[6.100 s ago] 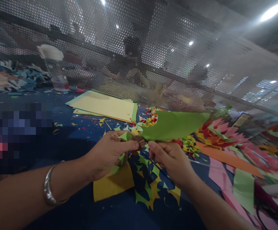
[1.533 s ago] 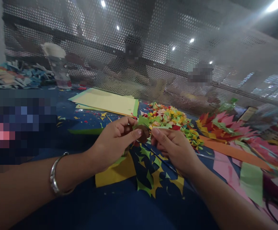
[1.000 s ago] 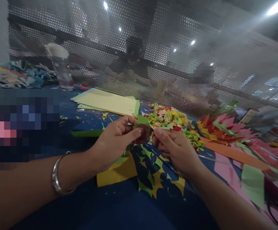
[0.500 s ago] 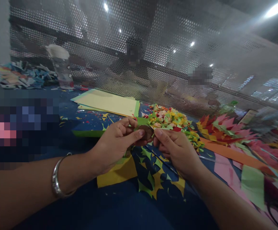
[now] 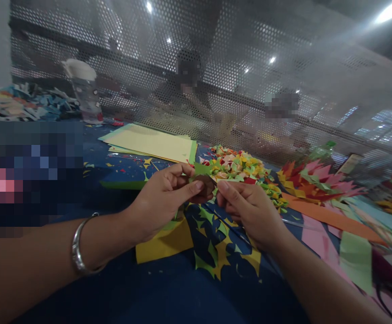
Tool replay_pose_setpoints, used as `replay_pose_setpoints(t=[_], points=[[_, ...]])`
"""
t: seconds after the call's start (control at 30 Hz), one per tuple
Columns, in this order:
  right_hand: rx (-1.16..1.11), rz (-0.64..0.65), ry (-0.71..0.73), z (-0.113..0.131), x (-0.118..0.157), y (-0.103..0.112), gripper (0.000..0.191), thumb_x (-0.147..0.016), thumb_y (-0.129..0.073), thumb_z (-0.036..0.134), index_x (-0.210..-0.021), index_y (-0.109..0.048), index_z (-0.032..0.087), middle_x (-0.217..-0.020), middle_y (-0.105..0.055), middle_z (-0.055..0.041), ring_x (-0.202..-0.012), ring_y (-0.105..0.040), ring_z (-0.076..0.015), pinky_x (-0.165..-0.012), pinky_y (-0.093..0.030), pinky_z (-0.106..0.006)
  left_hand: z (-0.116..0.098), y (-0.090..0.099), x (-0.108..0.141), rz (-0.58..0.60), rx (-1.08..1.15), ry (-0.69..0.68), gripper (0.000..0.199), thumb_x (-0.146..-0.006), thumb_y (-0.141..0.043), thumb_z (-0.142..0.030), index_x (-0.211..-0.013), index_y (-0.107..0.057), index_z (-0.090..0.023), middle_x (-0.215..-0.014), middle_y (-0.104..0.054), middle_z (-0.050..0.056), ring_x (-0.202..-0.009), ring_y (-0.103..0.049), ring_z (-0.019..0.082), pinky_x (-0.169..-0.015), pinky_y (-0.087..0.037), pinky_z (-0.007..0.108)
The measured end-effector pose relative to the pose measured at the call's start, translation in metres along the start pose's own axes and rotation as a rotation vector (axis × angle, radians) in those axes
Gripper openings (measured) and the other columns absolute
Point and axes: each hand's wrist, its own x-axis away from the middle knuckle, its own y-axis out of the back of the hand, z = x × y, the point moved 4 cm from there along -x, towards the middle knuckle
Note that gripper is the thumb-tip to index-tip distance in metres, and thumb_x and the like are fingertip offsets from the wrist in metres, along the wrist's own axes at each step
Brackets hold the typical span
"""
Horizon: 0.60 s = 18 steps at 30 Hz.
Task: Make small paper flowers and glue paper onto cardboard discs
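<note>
My left hand point(image 5: 168, 193) is closed, thumb and fingers pinching a small green paper piece point(image 5: 202, 169). A rounded brown piece point(image 5: 206, 185) shows at the thumb tip, just below the green; whether they are joined I cannot tell. My right hand point(image 5: 243, 204) is closed beside it, thumb against the forefinger. A thin dark sliver shows at those fingertips, too small to name. Below the hands lie yellow and green paper offcuts point(image 5: 221, 256) with curved, pointed edges. A yellow paper sheet point(image 5: 165, 245) rests under my left wrist.
Behind the hands is a heap of small coloured paper pieces point(image 5: 239, 164). A stack of pale paper sheets point(image 5: 155, 140) lies farther back. A lidded cup point(image 5: 87, 96) stands at left. Pointed paper shapes point(image 5: 317, 180) and paper strips point(image 5: 356, 258) cover the right. A perforated screen point(image 5: 131, 76) closes the back.
The green paper between my hands shows a little more of its upper face. Both hands stay almost in the same place, still closed.
</note>
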Motion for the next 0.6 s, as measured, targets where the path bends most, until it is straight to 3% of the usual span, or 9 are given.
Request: replay_pose_setpoints(t=[0.6], points=[[0.108, 0.007, 0.02, 0.0022, 0.0005, 0.0044, 0.052, -0.093, -0.051, 0.06, -0.063, -0.054, 0.018, -0.048, -0.025, 0.0096, -0.04, -0.02, -0.005, -0.039, -0.016, -0.022, -0.0005, 0.0069, -0.0027, -0.025, -0.197, -0.061, 0.02, -0.081, -0.073, -0.025, -0.094, -0.059, -0.017, -0.075, -0.067, -0.003, -0.064, -0.059, 0.008, -0.062, -0.045, 0.02]])
